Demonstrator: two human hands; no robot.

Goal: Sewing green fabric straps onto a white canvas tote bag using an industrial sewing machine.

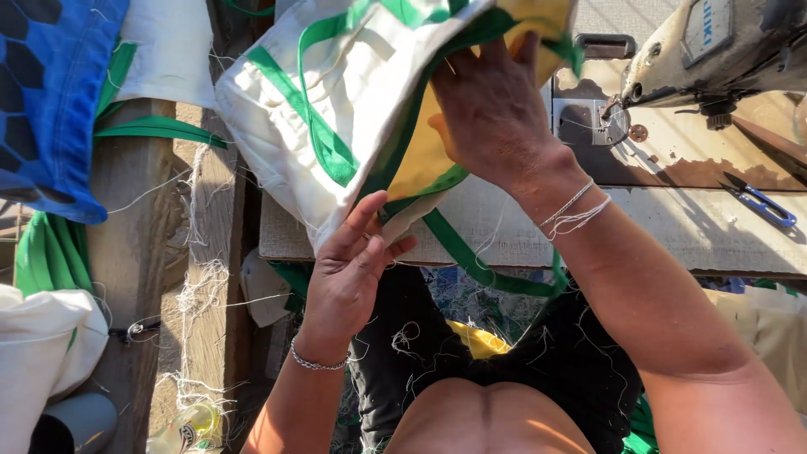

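The left hand [349, 269] pinches the near edge of a white fabric bag [336, 109] with green trim, held above the worn table [672, 219]. The right hand [492, 113] lies spread on its yellow lining. A sewing machine [714, 50] stands far right, blue snips [761, 202] near it.

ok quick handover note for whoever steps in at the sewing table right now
Left hand: pinching the lower edge of the white bag with green trim.
Right hand: flat on the bag's yellow part, holding it up over the table.
Things: sewing machine at the far right, its needle plate bare; snips lie on the table to the right. A green strap hangs off the table edge. White and blue cloth lies at the left.
Done: cannot tell which seams are sewn.
Left: the bag is not under the needle.
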